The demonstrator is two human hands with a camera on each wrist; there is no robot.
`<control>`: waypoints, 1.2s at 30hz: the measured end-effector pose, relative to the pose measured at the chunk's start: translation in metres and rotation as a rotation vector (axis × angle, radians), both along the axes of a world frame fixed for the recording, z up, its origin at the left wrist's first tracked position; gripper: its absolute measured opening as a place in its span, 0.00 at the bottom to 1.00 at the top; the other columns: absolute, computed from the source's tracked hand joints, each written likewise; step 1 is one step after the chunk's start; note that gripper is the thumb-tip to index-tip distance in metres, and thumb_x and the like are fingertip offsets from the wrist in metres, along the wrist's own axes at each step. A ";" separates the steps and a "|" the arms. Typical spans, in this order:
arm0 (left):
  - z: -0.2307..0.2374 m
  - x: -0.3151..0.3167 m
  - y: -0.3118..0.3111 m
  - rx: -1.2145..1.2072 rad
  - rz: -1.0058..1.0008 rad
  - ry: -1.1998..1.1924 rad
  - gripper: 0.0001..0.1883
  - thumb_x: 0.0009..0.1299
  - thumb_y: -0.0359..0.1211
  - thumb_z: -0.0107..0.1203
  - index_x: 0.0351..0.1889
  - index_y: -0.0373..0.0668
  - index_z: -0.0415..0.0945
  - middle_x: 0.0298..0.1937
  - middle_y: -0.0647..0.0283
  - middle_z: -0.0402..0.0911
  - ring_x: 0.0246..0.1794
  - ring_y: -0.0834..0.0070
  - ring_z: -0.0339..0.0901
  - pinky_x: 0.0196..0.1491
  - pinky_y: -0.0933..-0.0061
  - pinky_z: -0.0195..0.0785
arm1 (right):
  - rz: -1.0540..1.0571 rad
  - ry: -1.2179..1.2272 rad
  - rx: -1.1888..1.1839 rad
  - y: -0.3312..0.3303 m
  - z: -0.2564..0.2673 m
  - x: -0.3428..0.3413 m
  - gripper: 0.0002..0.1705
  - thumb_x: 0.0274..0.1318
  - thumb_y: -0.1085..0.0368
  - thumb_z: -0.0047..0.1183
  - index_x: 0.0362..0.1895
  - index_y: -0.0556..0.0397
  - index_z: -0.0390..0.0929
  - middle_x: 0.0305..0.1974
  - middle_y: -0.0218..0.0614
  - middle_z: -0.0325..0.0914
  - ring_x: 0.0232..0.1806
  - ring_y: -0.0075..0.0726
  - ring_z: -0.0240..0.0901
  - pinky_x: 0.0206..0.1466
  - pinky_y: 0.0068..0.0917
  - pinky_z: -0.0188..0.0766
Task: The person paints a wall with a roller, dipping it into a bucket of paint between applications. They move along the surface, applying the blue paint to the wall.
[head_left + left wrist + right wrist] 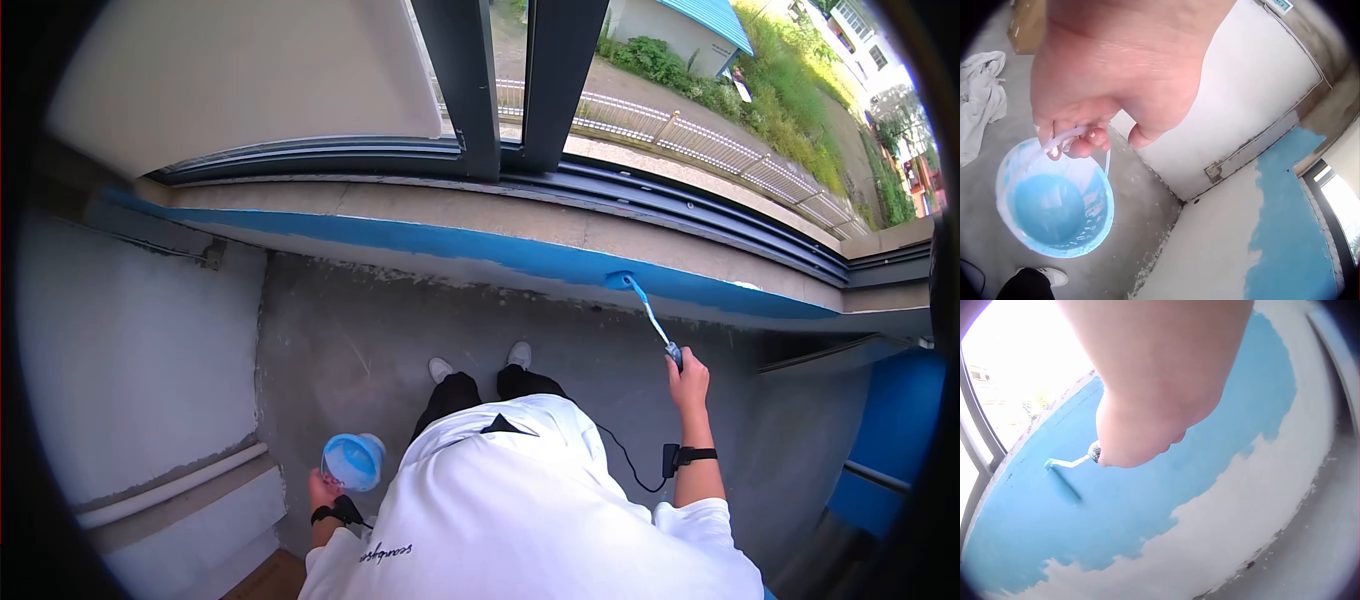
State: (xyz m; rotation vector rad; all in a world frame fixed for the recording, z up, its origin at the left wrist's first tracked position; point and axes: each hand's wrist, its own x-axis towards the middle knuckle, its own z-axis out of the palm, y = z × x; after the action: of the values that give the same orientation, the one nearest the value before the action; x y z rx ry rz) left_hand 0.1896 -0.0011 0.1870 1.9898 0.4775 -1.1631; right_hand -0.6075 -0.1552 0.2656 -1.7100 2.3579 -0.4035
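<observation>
The left hand (324,490) holds a bucket (353,462) by its thin handle at the person's left side. In the left wrist view, the fingers of the left hand (1110,87) curl round the white handle, and light blue paint (1050,209) lies inside the bucket. The right hand (689,380) grips the handle of a paint roller (650,312). In the right wrist view, the blue roller head (1063,486) lies against the blue-painted wall (1147,500), below the right hand (1147,425), which hides most of the grip.
Below the painted band, the wall (1235,512) is white with a ragged edge. A window frame (690,205) and sill (450,215) run above it. A white cloth (982,100) and a cardboard box (1025,28) lie on the grey floor. A pipe (170,487) runs along the left side.
</observation>
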 end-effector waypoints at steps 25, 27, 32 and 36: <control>-0.071 0.111 -0.078 -0.183 -0.082 0.134 0.14 0.64 0.49 0.46 0.23 0.54 0.61 0.17 0.73 0.58 0.20 0.76 0.59 0.27 0.68 0.55 | 0.193 0.222 0.095 -0.108 0.032 0.179 0.14 0.54 0.56 0.54 0.30 0.52 0.67 0.25 0.44 0.76 0.29 0.54 0.75 0.31 0.46 0.70; -0.084 0.120 -0.075 -0.184 -0.041 0.123 0.14 0.65 0.49 0.47 0.24 0.54 0.61 0.18 0.72 0.58 0.20 0.76 0.58 0.27 0.68 0.54 | 0.119 0.262 0.137 -0.079 0.037 0.152 0.15 0.55 0.55 0.53 0.30 0.52 0.67 0.24 0.45 0.76 0.28 0.55 0.75 0.31 0.48 0.69; -0.105 0.135 -0.083 -0.139 -0.047 0.094 0.14 0.65 0.49 0.47 0.26 0.53 0.61 0.19 0.72 0.58 0.21 0.77 0.57 0.28 0.69 0.53 | -0.064 0.031 0.114 -0.041 0.034 0.177 0.18 0.55 0.54 0.54 0.28 0.58 0.69 0.23 0.53 0.73 0.30 0.64 0.70 0.32 0.48 0.65; -0.136 0.149 -0.083 -0.106 -0.051 0.111 0.15 0.65 0.49 0.47 0.27 0.52 0.61 0.19 0.72 0.58 0.21 0.78 0.57 0.27 0.72 0.54 | -0.209 -0.191 0.155 -0.026 0.001 0.237 0.18 0.58 0.54 0.51 0.29 0.58 0.70 0.19 0.41 0.69 0.20 0.41 0.68 0.27 0.36 0.64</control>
State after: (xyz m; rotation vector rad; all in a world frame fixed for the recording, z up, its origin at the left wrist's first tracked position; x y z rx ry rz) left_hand 0.3388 -0.0838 0.0515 1.8632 0.4147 -1.3092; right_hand -0.3710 -0.1813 0.2667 -1.3028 2.3655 -0.3869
